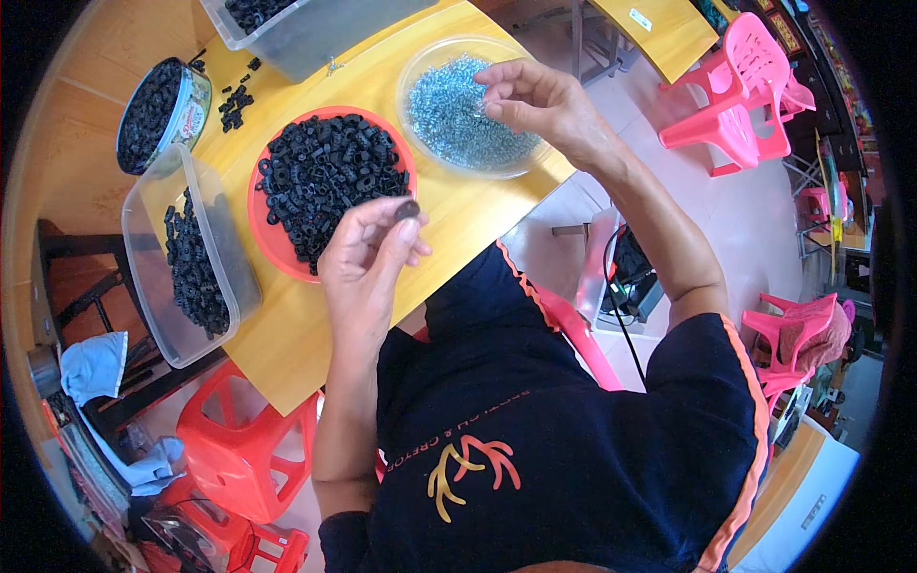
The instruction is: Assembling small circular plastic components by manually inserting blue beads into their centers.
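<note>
My left hand (368, 258) is closed, pinching a small black round plastic part (408, 210) between thumb and fingertips. It is raised at the near edge of a red round tray (260, 224), which is heaped with small black plastic parts (330, 172). Over the right side of a clear round tub (406, 62) is my right hand (535, 100), its fingers curled toward the thumb. Whether something tiny sits between those fingertips is too small to tell. Many small, shiny, bluish metal-looking pieces (449, 119) fill the tub.
On the yellow table (458, 210), a clear rectangular box (244, 272) and a round tin (196, 110) hold more black parts. Several loose ones (234, 110) lie near the tin. A larger plastic bin (315, 43) stands at the back. Red stools (244, 439) and pink chairs (735, 95) surround the table.
</note>
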{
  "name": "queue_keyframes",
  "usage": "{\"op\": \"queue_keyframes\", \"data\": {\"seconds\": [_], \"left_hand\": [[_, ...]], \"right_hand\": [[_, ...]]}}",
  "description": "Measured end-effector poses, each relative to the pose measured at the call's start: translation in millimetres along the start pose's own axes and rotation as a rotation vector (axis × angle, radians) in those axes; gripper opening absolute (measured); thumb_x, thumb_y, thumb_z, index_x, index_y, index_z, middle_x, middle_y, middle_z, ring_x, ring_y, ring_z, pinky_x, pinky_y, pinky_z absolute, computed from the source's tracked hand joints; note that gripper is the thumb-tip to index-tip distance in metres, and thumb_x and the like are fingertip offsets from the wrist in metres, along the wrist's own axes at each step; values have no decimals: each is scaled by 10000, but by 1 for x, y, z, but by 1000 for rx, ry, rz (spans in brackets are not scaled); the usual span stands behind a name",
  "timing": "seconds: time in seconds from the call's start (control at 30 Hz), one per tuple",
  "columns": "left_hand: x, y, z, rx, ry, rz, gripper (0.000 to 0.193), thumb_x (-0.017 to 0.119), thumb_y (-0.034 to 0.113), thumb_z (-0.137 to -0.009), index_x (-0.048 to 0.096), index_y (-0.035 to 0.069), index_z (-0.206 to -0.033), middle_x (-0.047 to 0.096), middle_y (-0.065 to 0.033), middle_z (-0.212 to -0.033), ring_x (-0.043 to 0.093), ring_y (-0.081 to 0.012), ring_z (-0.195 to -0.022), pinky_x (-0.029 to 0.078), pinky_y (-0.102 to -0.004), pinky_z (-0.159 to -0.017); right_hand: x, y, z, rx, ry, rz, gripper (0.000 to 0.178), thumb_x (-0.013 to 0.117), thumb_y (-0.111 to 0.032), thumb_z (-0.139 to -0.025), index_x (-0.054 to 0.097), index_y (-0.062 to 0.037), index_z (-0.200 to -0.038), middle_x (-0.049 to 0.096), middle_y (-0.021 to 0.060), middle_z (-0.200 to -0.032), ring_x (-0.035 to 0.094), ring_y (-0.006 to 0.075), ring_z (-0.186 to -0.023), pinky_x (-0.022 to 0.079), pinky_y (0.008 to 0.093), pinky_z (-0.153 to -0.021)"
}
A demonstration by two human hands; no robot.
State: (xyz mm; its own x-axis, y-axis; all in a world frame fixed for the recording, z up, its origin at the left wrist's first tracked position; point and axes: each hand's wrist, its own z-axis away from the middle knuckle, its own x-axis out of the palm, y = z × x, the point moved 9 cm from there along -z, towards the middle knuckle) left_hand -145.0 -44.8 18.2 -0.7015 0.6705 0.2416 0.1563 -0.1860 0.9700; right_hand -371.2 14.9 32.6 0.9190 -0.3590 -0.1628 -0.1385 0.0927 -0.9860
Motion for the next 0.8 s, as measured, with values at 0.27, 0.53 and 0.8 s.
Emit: {"op": "queue_keyframes", "data": {"seconds": [0.27,0.53,0.8], "left_hand": [[42,26,-64,232,-47,1,170,598,5,-901,583,-15,-1069,649,-84,-1090,578,-83,-914,469,-235,-825],[78,18,-92,228,-270,11,199,622,-16,-882,596,-8,-1078,634,-56,-986,588,-90,-894,476,-226,-799],[78,6,-103,208,-198,-88,166,611,-25,-882,606,-6,-1047,612,-19,-862,558,-57,-748,467,-200,-646]], "right_hand": [[5,-23,11,45,3,-95,435,698,-177,-844,560,-26,-1227,618,-4,-902,576,85,-870,437,222,-764],[5,-19,13,124,-61,-222,472,708,-165,-832,534,-10,-1242,620,0,-884,573,82,-785,451,221,-726],[-5,-31,9,-254,134,183,408,707,-107,-839,546,15,-1194,644,15,-810,587,71,-754,480,215,-662]]}}
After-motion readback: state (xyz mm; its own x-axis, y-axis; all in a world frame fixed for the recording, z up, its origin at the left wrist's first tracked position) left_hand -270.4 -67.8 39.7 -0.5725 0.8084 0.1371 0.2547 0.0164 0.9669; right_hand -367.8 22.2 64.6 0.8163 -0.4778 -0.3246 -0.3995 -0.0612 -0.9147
